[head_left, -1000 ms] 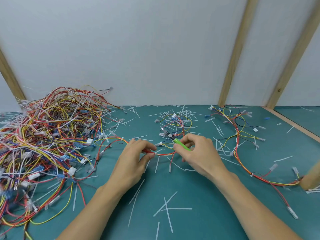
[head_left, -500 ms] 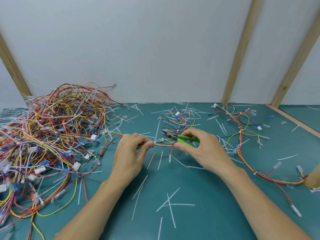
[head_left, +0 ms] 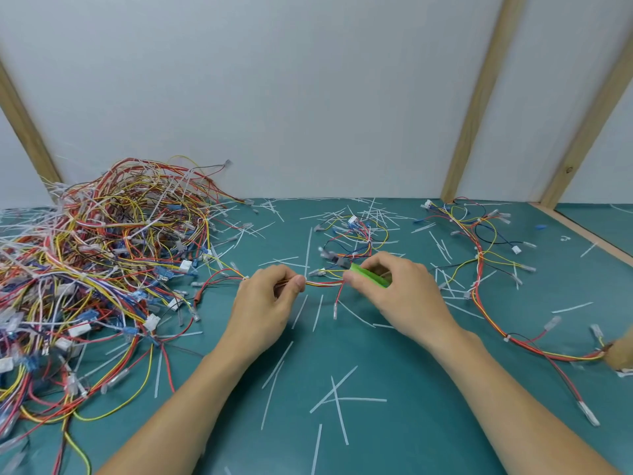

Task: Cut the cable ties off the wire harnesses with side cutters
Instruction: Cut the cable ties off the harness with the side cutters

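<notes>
Lifted slightly since before, the green-handled steel side cutters (head_left: 356, 270) (gripped by the right hand (head_left: 400, 289)) should nip only the tie on the thin red-and-yellow wire harness (head_left: 323, 283), pinched taut above the table by the left hand (head_left: 267, 299).

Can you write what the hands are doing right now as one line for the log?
left hand: pinches wire harness | right hand: grips green side cutters, blurred tip near harness | cut ties on table

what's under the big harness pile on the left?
Only the green mat shows around the pile, with cut tie strips poking out at its edges. Whatever lies beneath the tangled wires is covered; I cannot tell.
</notes>
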### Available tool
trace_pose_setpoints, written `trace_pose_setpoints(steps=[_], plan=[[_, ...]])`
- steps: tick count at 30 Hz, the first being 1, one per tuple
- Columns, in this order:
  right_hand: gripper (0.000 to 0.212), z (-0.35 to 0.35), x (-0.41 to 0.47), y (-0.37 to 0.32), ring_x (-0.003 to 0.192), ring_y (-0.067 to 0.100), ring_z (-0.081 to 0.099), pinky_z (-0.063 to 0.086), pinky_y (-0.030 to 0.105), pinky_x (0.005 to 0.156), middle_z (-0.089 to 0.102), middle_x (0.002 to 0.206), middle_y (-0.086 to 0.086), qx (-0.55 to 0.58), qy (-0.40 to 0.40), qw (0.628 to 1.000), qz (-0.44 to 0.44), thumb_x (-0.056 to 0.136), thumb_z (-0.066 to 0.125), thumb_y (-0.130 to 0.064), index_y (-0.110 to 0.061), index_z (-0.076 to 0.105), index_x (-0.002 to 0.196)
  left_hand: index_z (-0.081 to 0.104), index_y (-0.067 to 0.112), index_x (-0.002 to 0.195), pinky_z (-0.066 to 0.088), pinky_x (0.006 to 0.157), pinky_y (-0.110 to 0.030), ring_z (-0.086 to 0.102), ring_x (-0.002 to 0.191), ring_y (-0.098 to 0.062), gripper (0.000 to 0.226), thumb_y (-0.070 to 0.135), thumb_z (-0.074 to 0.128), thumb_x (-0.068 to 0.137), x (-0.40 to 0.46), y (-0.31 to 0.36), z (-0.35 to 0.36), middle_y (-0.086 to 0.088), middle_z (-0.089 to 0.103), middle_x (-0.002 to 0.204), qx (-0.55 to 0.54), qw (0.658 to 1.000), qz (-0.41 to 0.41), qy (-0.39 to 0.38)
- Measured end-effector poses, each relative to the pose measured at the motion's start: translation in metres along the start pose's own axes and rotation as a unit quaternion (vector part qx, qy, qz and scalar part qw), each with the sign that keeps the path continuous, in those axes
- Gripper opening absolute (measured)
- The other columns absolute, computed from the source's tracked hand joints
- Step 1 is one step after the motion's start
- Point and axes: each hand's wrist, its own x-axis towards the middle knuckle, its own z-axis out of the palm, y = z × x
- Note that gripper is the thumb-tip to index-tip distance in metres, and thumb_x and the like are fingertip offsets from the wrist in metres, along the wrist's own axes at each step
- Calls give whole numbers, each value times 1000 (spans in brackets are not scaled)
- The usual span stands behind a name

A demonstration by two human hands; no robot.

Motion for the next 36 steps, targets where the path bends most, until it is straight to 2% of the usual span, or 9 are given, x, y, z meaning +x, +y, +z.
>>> trace_pose_setpoints(steps=[4, 7, 10, 16, 19, 21, 24, 30, 36], plan=[[50, -2, 1, -1, 73, 2, 62, 44, 25, 64, 68, 72, -22, 28, 36, 999, 15, 74, 58, -79, -30, 68, 72, 65, 22, 81, 30, 57, -19, 42, 59, -7, 21, 27, 58, 101, -2, 4, 0, 16, 50, 59, -19, 1000, 2, -1], [50, -5, 0, -1, 68, 2, 63, 47, 26, 61, 69, 68, -19, 16, 26, 999, 11, 73, 61, -80, -30, 68, 69, 62, 17, 83, 29, 54, -20, 35, 57, -8, 21, 26, 56, 102, -3, 8, -1, 15, 41, 55, -39, 999, 9, 6], [51, -4, -1, -2, 68, 2, 64, 48, 27, 61, 69, 68, -18, 7, 19, 1000, 10, 71, 61, -81, -31, 67, 67, 55, 12, 86, 29, 56, -22, 33, 59, -9, 22, 25, 52, 103, -3, 9, 0, 12, 36, 60, -55, 998, 9, 12], [50, -3, -2, -4, 74, 3, 65, 51, 28, 66, 69, 69, -19, -3, 11, 1000, -1, 70, 59, -82, -32, 67, 67, 53, 15, 83, 31, 57, -20, 38, 59, -8, 21, 18, 53, 103, -4, 8, 0, 18, 44, 59, -62, 998, 4, 5], [52, -2, -2, -4, 75, 3, 64, 53, 32, 71, 69, 70, -18, -17, -7, 1000, -6, 68, 58, -83, -32, 68, 69, 58, 18, 78, 31, 56, -19, 41, 59, -10, 21, 17, 60, 100, -4, 9, -2, 10, 49, 59, -49, 999, 14, 13], [52, -3, -1, -2, 74, 2, 63, 51, 30, 69, 68, 69, -20, -32, -7, 999, -9, 67, 58, -85, -34, 67, 70, 63, 19, 79, 36, 63, -25, 46, 66, -14, 19, 20, 63, 98, -2, 8, -2, 4, 55, 65, -37, 999, 13, 22], [50, -5, -2, -2, 75, -1, 61, 48, 28, 67, 66, 69, -26, -69, 4, 997, -20, 66, 56, -87, -38, 66, 75, 67, 19, 81, 40, 72, -28, 50, 72, -12, 17, 24, 65, 97, -2, 5, -3, 9, 58, 68, -30, 999, 0, 26], [49, -7, -3, -5, 86, -1, 66, 56, 34, 79, 71, 83, -27, -66, -10, 997, -35, 65, 63, -83, -41, 69, 89, 65, 25, 78, 37, 72, -16, 54, 81, -4, 17, 25, 69, 94, 0, 3, -1, 13, 63, 75, 0, 999, 5, 38], [43, -9, -5, -7, 89, -1, 65, 55, 34, 81, 70, 85, -28, -62, -21, 997, -42, 67, 70, -78, -42, 71, 91, 66, 28, 79, 43, 79, -33, 55, 82, -8, 15, 22, 73, 91, -2, 3, -2, 17, 63, 76, -11, 999, 26, 46]])
